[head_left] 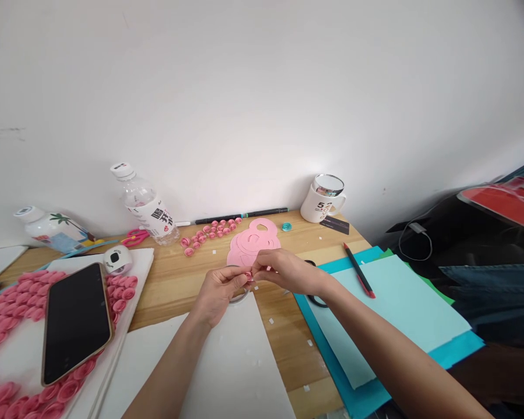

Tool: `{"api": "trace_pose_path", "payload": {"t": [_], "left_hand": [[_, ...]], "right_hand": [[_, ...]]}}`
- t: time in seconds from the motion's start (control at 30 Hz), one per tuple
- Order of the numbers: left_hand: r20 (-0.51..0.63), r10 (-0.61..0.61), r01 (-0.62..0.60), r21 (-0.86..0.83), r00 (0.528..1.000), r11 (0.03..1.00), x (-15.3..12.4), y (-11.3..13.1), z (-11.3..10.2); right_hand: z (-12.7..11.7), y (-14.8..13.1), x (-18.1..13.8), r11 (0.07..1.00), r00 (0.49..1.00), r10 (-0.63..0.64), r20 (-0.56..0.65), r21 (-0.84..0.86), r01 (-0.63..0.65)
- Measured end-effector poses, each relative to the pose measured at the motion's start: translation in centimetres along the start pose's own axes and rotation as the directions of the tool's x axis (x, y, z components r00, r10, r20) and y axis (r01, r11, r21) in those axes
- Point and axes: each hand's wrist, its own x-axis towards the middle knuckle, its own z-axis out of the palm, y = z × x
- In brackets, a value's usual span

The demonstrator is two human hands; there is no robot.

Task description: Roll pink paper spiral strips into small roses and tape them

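Over the table's middle, my left hand (216, 291) pinches a small rolled pink paper flower (248, 276) between thumb and fingers. My right hand (288, 271) is closed at the flower's other side, its fingertips meeting it. Just behind lies a stack of pink paper spirals (244, 241), partly covered by my right hand. Several finished pink paper roses (213, 230) sit in rows to its left, and one teal paper roll (286, 227) lies to its right. A grey ring (240, 298) shows below my left hand, mostly hidden. White sheets (240, 361) lie under my forearm.
At left, a phone (76, 326) rests on a board covered with pink roses (24, 291). Two bottles (151, 212), pink scissors (135, 237) and pens (244, 215) line the wall. A mug (321, 201) stands back right. Teal sheets (393, 302) hold a red-black pen (360, 272) and black-handled scissors (317, 301).
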Motion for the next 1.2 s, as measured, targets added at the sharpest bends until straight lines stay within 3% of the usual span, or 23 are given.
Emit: {"api": "trace_pose_path", "payload": {"t": [0.27,0.5,0.93,1.07,1.2], "left_hand": [[-0.037,0.011,-0.01,0.02,0.999,1.0,0.1,-0.1,0.1],[-0.053,0.02,-0.018,0.03,0.998,0.999,0.2,-0.1,-0.1],[-0.042,0.012,-0.01,0.043,0.999,0.999,0.3,-0.3,0.0],[-0.079,0.013,-0.01,0.035,0.997,0.999,0.3,-0.4,0.2],[-0.148,0.057,-0.049,0.062,0.987,0.997,0.4,-0.2,0.3]], "right_hand": [[0.1,-0.3,0.1,0.996,0.996,0.083,0.02,0.023,-0.083],[0.1,1.1,0.2,0.969,0.995,0.027,0.093,0.243,-0.049],[0.0,-0.2,0.3,0.993,0.992,0.12,0.031,0.006,-0.121],[0.7,-1.1,0.4,0.977,0.98,0.192,-0.055,-0.089,-0.196],[1.6,-1.4,0.5,0.963,0.954,0.256,-0.157,-0.041,-0.265]]}}
